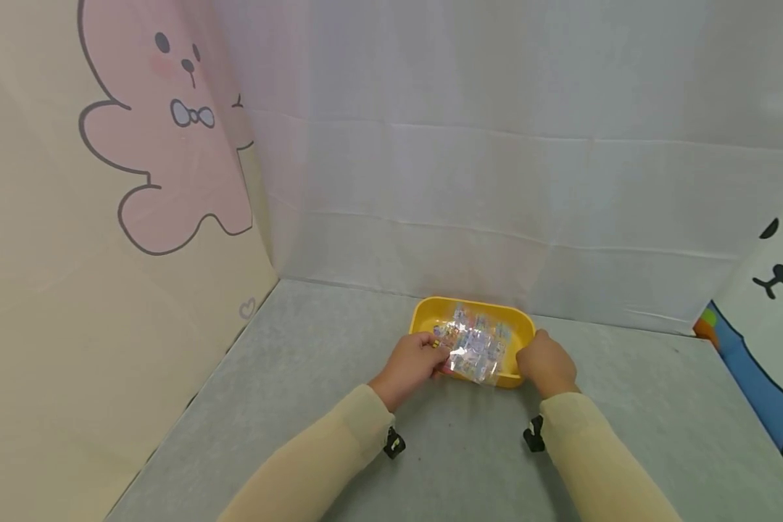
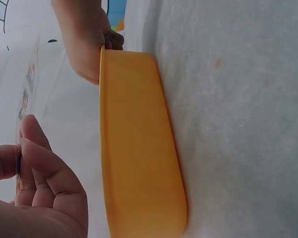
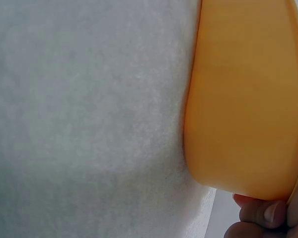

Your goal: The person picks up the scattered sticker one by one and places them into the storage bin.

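A shallow yellow tray (image 1: 424, 310) stands on the table by the back wall. Above its opening, my left hand (image 1: 412, 365) pinches the left edge of a clear, shiny plastic sheet (image 1: 479, 346) with small colourful printed figures. In the left wrist view the sheet (image 2: 25, 101) appears edge-on between thumb and fingers, apart from the tray's side wall (image 2: 134, 144). My right hand (image 1: 549, 362) grips the tray's right rim. Curled fingers (image 3: 268, 214) show at the tray's end in the right wrist view. Part of the tray's inside is hidden under the sheet.
A grey cloth covers the table (image 1: 326, 341). Behind the tray hangs a pale curtain wall (image 1: 398, 181). The left wall carries a pink bear print (image 1: 170, 145), and another animal print (image 1: 776, 275) is on the right. Each wrist wears a small black device (image 1: 394, 442).
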`<state>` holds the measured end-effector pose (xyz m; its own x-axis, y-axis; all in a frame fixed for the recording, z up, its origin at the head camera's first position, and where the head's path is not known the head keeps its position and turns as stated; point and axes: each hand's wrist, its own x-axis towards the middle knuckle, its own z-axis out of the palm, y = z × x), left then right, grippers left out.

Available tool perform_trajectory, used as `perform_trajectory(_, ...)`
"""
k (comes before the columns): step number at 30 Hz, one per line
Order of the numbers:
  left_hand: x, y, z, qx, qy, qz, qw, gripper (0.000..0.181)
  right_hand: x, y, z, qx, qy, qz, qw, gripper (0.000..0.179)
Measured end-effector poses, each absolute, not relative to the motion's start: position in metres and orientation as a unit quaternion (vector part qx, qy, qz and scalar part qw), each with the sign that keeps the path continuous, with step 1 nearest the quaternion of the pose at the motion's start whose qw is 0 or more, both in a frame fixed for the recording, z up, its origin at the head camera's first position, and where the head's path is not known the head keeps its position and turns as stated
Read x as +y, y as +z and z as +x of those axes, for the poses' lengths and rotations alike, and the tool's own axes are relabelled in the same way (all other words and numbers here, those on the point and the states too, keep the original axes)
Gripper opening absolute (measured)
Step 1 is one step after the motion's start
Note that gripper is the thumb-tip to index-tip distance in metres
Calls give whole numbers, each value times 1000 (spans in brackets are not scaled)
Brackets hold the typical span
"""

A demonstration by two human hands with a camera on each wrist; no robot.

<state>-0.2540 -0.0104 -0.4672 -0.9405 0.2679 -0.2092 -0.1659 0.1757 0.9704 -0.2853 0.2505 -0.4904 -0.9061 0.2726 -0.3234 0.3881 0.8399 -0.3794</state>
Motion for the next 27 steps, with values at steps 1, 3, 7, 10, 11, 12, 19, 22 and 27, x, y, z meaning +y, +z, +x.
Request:
perform_trajectory(1, -8, -466, -256, 748, 641, 28, 167, 17, 251, -491, -286, 950, -223, 174, 130, 56)
perform_trajectory(3, -4, -465, -258, 748, 644, 20, 161, 16, 251, -493, -286, 950, -222, 173, 131, 57)
perform_trajectory(7, 2, -461, -262, 747, 647, 15, 151, 15, 252, -494, -287, 951, -221, 173, 133, 60)
perform_trajectory(10, 6, -458, -264, 747, 649, 12, 143, 15, 253, -494, -287, 951, -219, 175, 133, 61)
perform_trajectory(11, 8, -458, -265, 748, 649, 10, 140, 15, 252, -493, -287, 951, -219, 175, 133, 61)
perform_trajectory(12, 10, -457, -265, 748, 650, 5, 138, 15, 252, -493, -287, 951, -219, 175, 133, 62)
perform_trajectory(19, 19, -454, -272, 752, 648, -9, 117, 13, 252, -493, -286, 952, -219, 170, 131, 63)
perform_trajectory(22, 22, -454, -274, 754, 647, -15, 111, 11, 252, -493, -286, 952, -222, 167, 130, 63)
perform_trajectory(27, 26, -458, -277, 752, 650, -32, 105, 6, 253, -493, -286, 953, -223, 162, 129, 62)
